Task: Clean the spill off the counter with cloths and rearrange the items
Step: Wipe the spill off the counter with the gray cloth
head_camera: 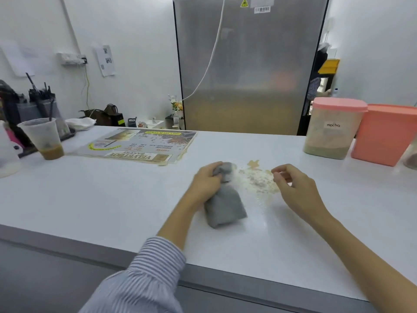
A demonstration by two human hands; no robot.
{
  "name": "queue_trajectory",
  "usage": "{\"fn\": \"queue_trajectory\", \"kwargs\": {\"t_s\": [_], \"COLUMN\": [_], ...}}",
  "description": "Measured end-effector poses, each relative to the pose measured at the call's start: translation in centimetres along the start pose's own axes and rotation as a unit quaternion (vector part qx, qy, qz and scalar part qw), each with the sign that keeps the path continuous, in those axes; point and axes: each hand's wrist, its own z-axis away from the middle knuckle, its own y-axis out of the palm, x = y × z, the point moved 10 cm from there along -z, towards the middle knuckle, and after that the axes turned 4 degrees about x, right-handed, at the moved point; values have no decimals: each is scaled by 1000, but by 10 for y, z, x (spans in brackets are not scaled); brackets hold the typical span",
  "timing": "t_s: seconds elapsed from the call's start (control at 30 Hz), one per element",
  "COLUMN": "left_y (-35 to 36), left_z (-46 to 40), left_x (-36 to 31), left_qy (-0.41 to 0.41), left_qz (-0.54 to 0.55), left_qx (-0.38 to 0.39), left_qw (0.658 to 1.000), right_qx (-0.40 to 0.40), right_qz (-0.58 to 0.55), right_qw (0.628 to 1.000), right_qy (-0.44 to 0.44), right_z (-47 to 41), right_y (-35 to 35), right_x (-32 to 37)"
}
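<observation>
We're early in this one: the spill (257,180) sits wet and crumbly on the white tabletop (112,199), nothing visibly wiped yet, and the cup (44,138), menu (140,145) and mocha jar (331,129) wait to be rearranged. Our left hand (206,182) bunches the gray cloth (224,204) just left of the mess, fingers wrapped round its top. Our right hand (295,185) hovers at the spill's right edge, fingers loosely curled, holding nothing.
</observation>
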Motion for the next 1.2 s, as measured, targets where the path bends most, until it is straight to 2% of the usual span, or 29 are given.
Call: {"fn": "queue_trajectory", "kwargs": {"t_s": [0.1,0.17,0.23,0.3,0.37,0.5,0.67,0.8,0.87,1.0,1.13,1.2], "left_y": [-76,-125,-149,-143,-121,-53,21,62,52,-24,-97,-101], "left_z": [-9,-15,-21,-37,-66,-112,-103,-65,-52,-64,-80,-80], "left_x": [13,38,64,78,71,53,24,9,-6,-21,33,56], "left_qy": [-36,-81,-126,-115,-73,11,67,91,100,74,-24,-35], "left_qz": [15,-106,-219,-248,-277,-277,-216,-215,-215,-185,-237,-257], "left_qx": [-80,-138,-176,-180,-141,-9,140,282,303,236,89,43], "left_qw": [996,981,952,945,948,961,964,931,923,951,967,965], "right_qx": [3,7,14,27,28,22,-6,-16,-20,-23,-14,-6], "right_qz": [1,4,8,34,70,101,108,106,101,91,93,99], "right_qw": [1000,1000,1000,999,997,995,994,994,995,996,996,995], "right_qy": [2,7,19,28,23,11,7,2,-3,-9,-11,-11], "right_z": [-12,-16,-17,-17,-19,-22,-28,-27,-24,-23,-19,-18], "right_y": [3,7,11,15,16,14,1,1,2,2,5,7], "right_x": [4,2,-6,-15,-19,-18,-16,-11,-8,-6,-8,-10]}}
